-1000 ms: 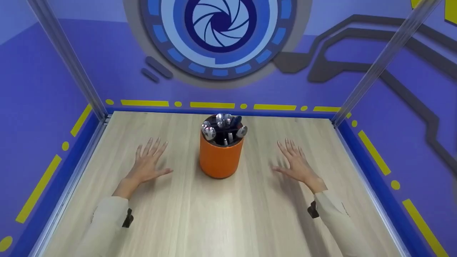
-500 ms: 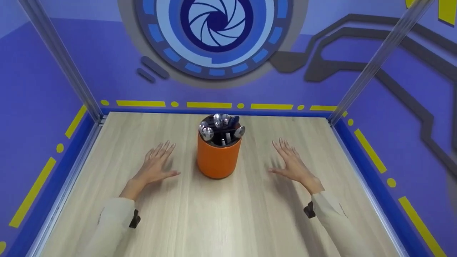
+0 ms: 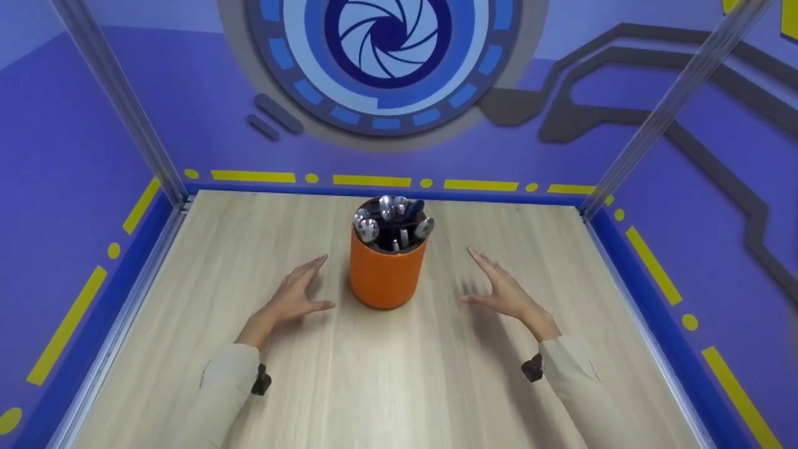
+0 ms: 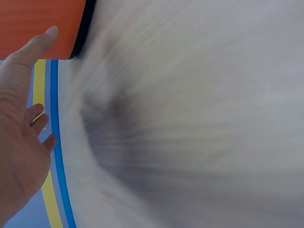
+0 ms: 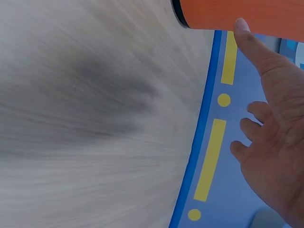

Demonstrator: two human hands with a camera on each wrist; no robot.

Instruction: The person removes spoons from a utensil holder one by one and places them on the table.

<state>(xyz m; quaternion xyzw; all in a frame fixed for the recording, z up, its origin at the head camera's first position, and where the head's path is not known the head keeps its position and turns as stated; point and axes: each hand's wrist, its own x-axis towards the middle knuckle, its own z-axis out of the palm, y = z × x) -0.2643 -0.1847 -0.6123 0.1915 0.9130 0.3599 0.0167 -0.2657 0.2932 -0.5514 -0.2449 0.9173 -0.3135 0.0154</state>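
An orange cylindrical cutlery holder [image 3: 385,274] stands upright on the table, its black divided top filled with several spoons [image 3: 368,229] and other utensils, bowls upward. To its left my left hand [image 3: 293,299] hovers over the wood, thumb spread from the fingers and palm turned toward the holder. My right hand [image 3: 502,293] mirrors it on the other side, a wider gap away. Both hands hold nothing. In the left wrist view the left thumb [image 4: 35,50] overlaps the orange wall; the right thumb [image 5: 251,45] does likewise in the right wrist view.
The light wooden table [image 3: 380,380] is enclosed by blue-purple panels with yellow dashes at the back and sides. Metal posts [image 3: 124,100] rise at the back corners. A small black device [image 3: 261,380] sits at each sleeve cuff.
Both hands have moved inward toward the holder, the left one farther. Their palms have turned from facing down to facing each other. The holder stays in place.
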